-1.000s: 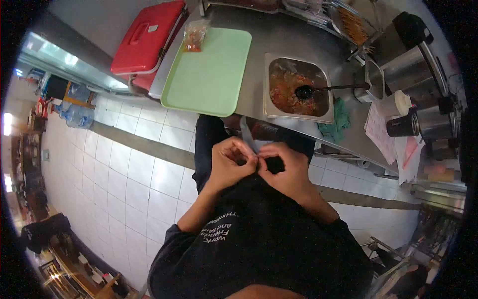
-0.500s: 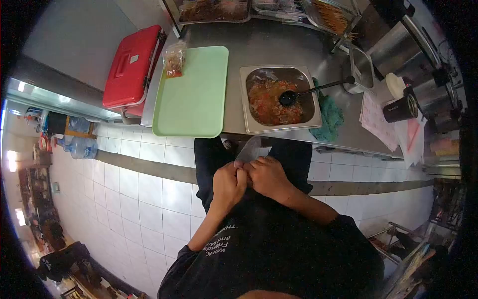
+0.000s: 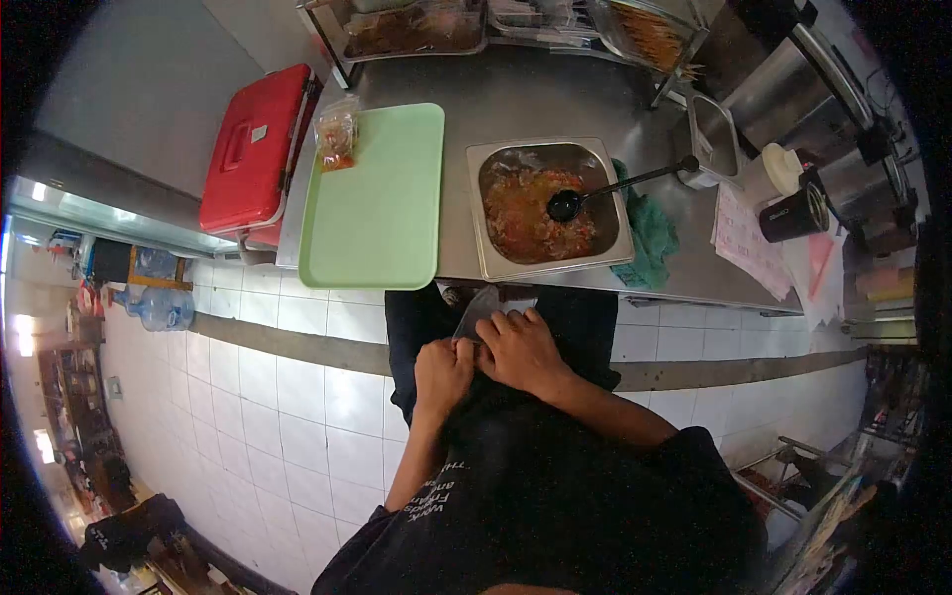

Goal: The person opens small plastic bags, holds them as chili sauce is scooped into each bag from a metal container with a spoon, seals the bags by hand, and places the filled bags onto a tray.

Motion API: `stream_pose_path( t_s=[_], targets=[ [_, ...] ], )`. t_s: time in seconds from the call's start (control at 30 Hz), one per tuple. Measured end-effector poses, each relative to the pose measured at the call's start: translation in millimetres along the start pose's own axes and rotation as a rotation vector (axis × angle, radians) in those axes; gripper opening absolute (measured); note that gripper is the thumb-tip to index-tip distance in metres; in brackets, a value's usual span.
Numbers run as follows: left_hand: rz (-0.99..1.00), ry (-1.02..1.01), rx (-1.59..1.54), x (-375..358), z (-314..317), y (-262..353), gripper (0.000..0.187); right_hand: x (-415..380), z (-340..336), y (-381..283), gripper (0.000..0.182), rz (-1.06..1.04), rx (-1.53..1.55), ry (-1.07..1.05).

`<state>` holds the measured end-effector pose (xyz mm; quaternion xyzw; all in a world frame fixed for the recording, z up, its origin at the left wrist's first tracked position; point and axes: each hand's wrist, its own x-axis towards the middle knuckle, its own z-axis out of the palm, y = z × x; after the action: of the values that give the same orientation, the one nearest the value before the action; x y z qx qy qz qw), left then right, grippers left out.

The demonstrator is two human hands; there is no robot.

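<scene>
In front of my body, below the counter edge, a small clear plastic bag (image 3: 478, 309) is pinched between both hands. My left hand (image 3: 442, 379) is closed on its near left side, thumb and fingers pressed together. My right hand (image 3: 520, 350) grips it from the right, knuckles up, touching the left. Just beyond them on the counter stands a steel pan (image 3: 478, 238) of reddish chopped sauce (image 3: 521, 213), with a black ladle (image 3: 565, 205) resting in it. To its left lies a pale green tray (image 3: 372, 218); a filled clear bag (image 3: 337, 137) sits in the tray's far left corner.
A red cooler box (image 3: 256, 149) stands left of the tray. Right of the pan are a green cloth (image 3: 650, 236), a small steel container (image 3: 712, 134), printed paper (image 3: 744, 233) and a black cup (image 3: 791, 214). A rack with trays (image 3: 416, 30) spans the back.
The view has shifted slightly, so the counter things sit a little lower and further left. My right hand has turned over the plastic bag, its fingers now higher; both hands still hold it.
</scene>
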<state>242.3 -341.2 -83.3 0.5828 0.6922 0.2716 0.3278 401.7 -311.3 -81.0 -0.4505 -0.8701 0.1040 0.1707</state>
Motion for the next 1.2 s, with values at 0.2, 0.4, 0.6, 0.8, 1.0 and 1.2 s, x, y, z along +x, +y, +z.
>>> stream_pose_path(
  t_s=[0.2, 0.4, 0.6, 0.8, 1.0, 1.2],
  targets=[
    [0.068, -0.148, 0.005, 2.9, -15.3, 1.6, 0.034, -3.3, 21.8, 10.2, 0.030, -0.079, 0.062, -0.312],
    [0.022, -0.199, -0.125, 2.7, -14.2, 7.2, 0.032, -9.8, 31.5, 9.4, 0.028, -0.082, 0.073, -0.373],
    [0.050, -0.151, -0.273, -3.9, 5.7, -15.0, 0.032, -2.3, 15.8, 3.1, 0.022, -0.018, 0.140, -0.335],
    [-0.143, 0.050, -0.237, -12.2, 41.1, -30.6, 0.039, -6.9, 39.9, 3.3, 0.019, 0.105, -0.073, -0.313],
    [-0.195, 0.028, 0.133, -13.7, 40.9, -65.2, 0.044, 8.3, 19.6, 26.8, 0.023, 0.254, -0.069, -0.374],
    [-0.017, -0.033, -0.043, -3.1, 25.6, -38.4, 0.043, -2.7, 9.7, 5.0, 0.030, -0.099, 0.267, 0.127]
  ],
)
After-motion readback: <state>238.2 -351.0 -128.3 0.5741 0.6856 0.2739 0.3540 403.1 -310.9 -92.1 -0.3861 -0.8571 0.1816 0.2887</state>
